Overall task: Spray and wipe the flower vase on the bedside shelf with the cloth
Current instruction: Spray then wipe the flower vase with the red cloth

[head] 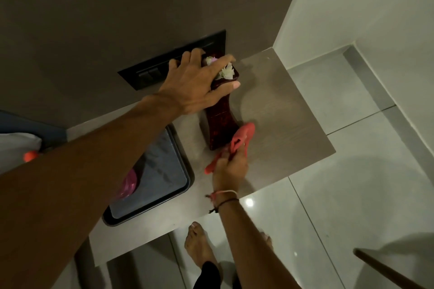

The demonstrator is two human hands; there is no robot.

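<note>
Gripping the dark red flower vase at its top, the left hand steadies it on the shelf. The right hand clutches a coral cloth against the vase's base.

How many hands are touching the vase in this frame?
2: left hand grips the vase top by the flowers; right hand presses the cloth against its base.

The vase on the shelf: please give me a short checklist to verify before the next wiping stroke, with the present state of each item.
1. Vase steadied at the top by the left hand: ok.
2. Cloth held in the right hand: ok.
3. Cloth touching the vase's lower part: ok.
4. Vase base flat on the shelf: cannot tell.
5. Flowers free of the left hand: not ok, fingers lie over them.
6. Vase surface sprayed wet: cannot tell.
</note>
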